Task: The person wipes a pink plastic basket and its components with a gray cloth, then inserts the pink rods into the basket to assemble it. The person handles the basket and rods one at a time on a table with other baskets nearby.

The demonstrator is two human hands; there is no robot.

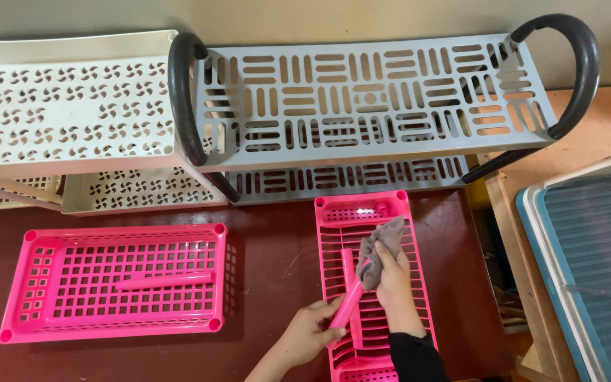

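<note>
Two hands work one piece: your left hand (310, 331) closes around the lower end of a pink plastic rod (348, 301), while your right hand (394, 281) clamps a crumpled grey cloth (380, 247) against its upper end. It slants up-right over the pink slatted plastic tray (419, 272) on the dark tabletop (270, 262).

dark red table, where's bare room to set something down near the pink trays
Widest bare patch of the dark red table: between the left pink tray and the right pink tray. A narrower strip runs right of that tray toward the table's edge. Crowded: the right tray, where the left hand holds a pink tube and the right hand presses a grey cloth.
</note>
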